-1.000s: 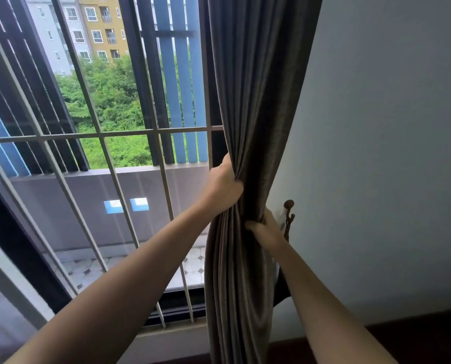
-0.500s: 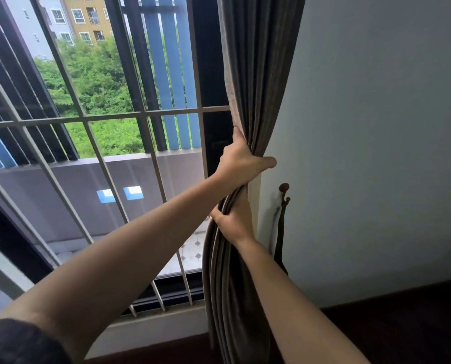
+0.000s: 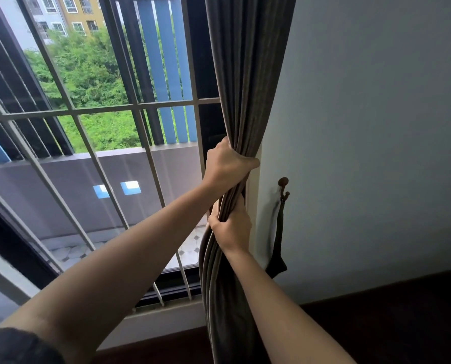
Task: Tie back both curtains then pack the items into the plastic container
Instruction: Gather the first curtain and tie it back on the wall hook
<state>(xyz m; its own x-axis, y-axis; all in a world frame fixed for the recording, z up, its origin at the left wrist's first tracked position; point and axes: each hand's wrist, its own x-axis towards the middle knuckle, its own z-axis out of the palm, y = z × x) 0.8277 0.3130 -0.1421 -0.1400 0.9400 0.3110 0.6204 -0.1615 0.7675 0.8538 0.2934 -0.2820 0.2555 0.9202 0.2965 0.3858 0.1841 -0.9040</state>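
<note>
A dark brown-grey curtain (image 3: 248, 74) hangs bunched at the right edge of the window, beside the wall. My left hand (image 3: 225, 164) grips the gathered folds from the window side. Just below it, my right hand (image 3: 232, 229) is closed around the same bundle. On the wall to the right of both hands sits a brown wall hook (image 3: 283, 183), and a dark tieback (image 3: 278, 248) dangles from it, apart from the curtain. The second curtain, the items and the plastic container are out of view.
A window with a pale metal grille (image 3: 130, 106) fills the left side, with a balcony wall, trees and buildings beyond. A plain grey wall (image 3: 376, 127) stands on the right. A dark wooden surface (image 3: 392, 319) lies at the bottom right.
The curtain has been pushed right, closer to the wall. My left hand rose and now grips above my right hand, which shifted from the curtain's right side to its front.
</note>
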